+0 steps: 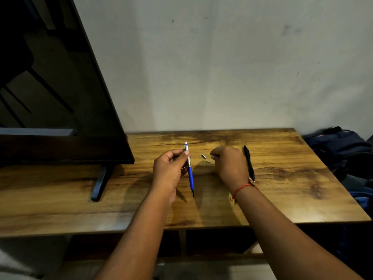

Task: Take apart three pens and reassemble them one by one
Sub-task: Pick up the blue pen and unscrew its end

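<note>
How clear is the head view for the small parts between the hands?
Head view: dim, warm light; soft shadows on the table under the left hand and right hand; the small parts show, too tiny to identify; wide-angle lens tilts the television.

Both your forearms are bare all the way down the shot. Just below your right hand you've got a thin red thread round the wrist, with a small multicoloured knot on top and a yellowish bit dangling underneath.
</note>
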